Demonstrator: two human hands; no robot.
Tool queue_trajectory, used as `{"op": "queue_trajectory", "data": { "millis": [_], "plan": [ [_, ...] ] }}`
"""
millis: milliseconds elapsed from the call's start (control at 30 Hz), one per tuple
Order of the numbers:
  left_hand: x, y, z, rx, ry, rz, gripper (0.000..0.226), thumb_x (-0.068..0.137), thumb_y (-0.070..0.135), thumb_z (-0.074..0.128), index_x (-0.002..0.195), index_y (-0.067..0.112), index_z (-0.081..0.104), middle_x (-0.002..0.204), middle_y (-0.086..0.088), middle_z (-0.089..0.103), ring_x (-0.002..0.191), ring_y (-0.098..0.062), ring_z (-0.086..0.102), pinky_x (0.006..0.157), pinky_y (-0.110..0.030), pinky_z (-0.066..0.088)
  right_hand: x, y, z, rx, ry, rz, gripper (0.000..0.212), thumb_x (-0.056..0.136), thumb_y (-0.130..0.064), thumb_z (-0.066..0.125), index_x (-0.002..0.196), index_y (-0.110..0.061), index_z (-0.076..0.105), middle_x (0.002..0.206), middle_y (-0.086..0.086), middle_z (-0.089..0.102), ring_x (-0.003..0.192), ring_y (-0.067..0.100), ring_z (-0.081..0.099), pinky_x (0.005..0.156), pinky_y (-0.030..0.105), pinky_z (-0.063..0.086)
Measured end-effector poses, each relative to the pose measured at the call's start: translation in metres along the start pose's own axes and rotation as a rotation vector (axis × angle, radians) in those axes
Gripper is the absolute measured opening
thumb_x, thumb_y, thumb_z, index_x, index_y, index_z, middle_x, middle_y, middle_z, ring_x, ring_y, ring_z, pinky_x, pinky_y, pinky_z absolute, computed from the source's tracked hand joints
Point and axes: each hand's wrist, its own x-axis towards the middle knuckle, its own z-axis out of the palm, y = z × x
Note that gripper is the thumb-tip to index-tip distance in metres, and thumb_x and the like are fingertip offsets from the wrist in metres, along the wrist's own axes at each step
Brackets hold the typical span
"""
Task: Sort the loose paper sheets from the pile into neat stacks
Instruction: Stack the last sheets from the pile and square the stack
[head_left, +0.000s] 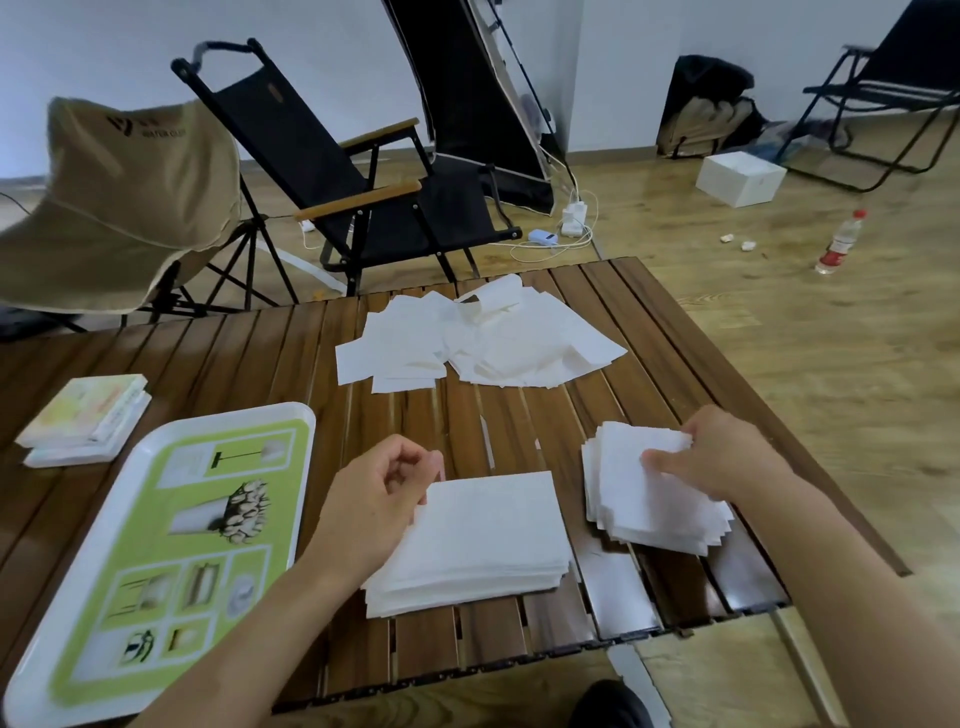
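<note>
Left hand (382, 499) fingers curled (empty) beside near stack (483, 540); right hand (722, 457) pinching right stack (649, 499).

tray (156, 452): white rim, green picture panel, just left of the left hand | books (85, 421): small pile, further left, beyond the tray | black chair (363, 171) and tan chair (119, 171): well ahead of the hands | white box (740, 179), bottle (839, 244): on floor, far ahead-right of the right hand
</note>
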Motion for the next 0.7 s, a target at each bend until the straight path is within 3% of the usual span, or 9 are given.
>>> {"op": "queue_trajectory", "data": {
  "millis": [67, 167, 300, 400, 533, 633, 700],
  "plan": [
    [0.016, -0.011, -0.002, 0.161, 0.079, 0.007, 0.010, 0.098, 0.037, 0.064, 0.093, 0.028, 0.065, 0.078, 0.013, 0.067, 0.075, -0.005, 0.064, 0.066, -0.014, 0.047, -0.004, -0.004, -0.006, -0.055, 0.098, -0.028, 0.050, 0.082, -0.039, 0.078, 0.111, -0.009, 0.050, 0.100, 0.006, 0.060, 0.092, 0.030, 0.063, 0.072, 0.037, 0.052],
    [0.058, -0.033, -0.003, 0.347, 0.085, 0.032, 0.011, 0.097, 0.030, 0.066, 0.105, 0.023, 0.066, 0.099, 0.010, 0.065, 0.092, -0.009, 0.063, 0.078, -0.023, 0.051, -0.005, -0.016, -0.008, -0.024, 0.120, -0.138, 0.022, 0.086, -0.019, 0.070, 0.101, -0.018, 0.054, 0.095, -0.001, 0.059, 0.087, 0.024, 0.061, 0.066, 0.032, 0.047],
    [0.126, -0.050, -0.007, 0.647, 0.078, 0.112, 0.029, 0.100, 0.027, 0.060, 0.127, 0.017, 0.060, 0.130, -0.003, 0.058, 0.118, -0.024, 0.057, 0.093, -0.038, 0.053, 0.000, -0.021, 0.011, -0.105, -0.092, -0.136, 0.008, 0.089, -0.024, 0.061, 0.096, -0.020, 0.059, 0.091, -0.002, 0.062, 0.082, 0.019, 0.063, 0.065, 0.030, 0.049],
    [0.169, -0.063, -0.014, 0.741, 0.072, 0.039, 0.043, 0.101, 0.022, 0.056, 0.142, 0.012, 0.051, 0.147, -0.009, 0.051, 0.131, -0.028, 0.052, 0.102, -0.043, 0.049, -0.001, -0.022, 0.010, -0.110, -0.061, -0.150, 0.007, 0.093, -0.025, 0.056, 0.095, -0.019, 0.059, 0.090, -0.002, 0.063, 0.081, 0.018, 0.063, 0.062, 0.028, 0.046],
    [0.190, -0.083, -0.023, 0.787, 0.066, 0.005, 0.024, 0.104, 0.029, 0.054, 0.118, 0.012, 0.063, 0.108, -0.010, 0.071, 0.094, -0.027, 0.066, 0.079, -0.038, 0.055, -0.001, -0.023, 0.001, -0.092, 0.023, -0.188, 0.010, 0.097, -0.030, 0.055, 0.091, -0.023, 0.058, 0.085, -0.004, 0.066, 0.073, 0.014, 0.064, 0.056, 0.026, 0.045],
    [0.188, -0.091, -0.024, 0.868, 0.161, 0.130, 0.022, 0.104, 0.029, 0.056, 0.104, 0.013, 0.072, 0.084, -0.004, 0.072, 0.076, -0.021, 0.065, 0.068, -0.035, 0.054, -0.001, -0.029, 0.001, -0.094, 0.033, -0.231, 0.015, 0.098, -0.035, 0.055, 0.090, -0.023, 0.060, 0.085, -0.003, 0.068, 0.070, 0.015, 0.066, 0.055, 0.026, 0.049],
    [0.181, -0.092, -0.024, 0.882, 0.185, 0.170, 0.024, 0.104, 0.028, 0.056, 0.100, 0.013, 0.074, 0.079, -0.003, 0.071, 0.070, -0.018, 0.063, 0.064, -0.032, 0.051, -0.004, -0.034, 0.003, -0.088, 0.048, -0.260, 0.019, 0.098, -0.035, 0.055, 0.088, -0.021, 0.063, 0.087, 0.000, 0.070, 0.069, 0.017, 0.068, 0.055, 0.026, 0.049]
  ]
}}
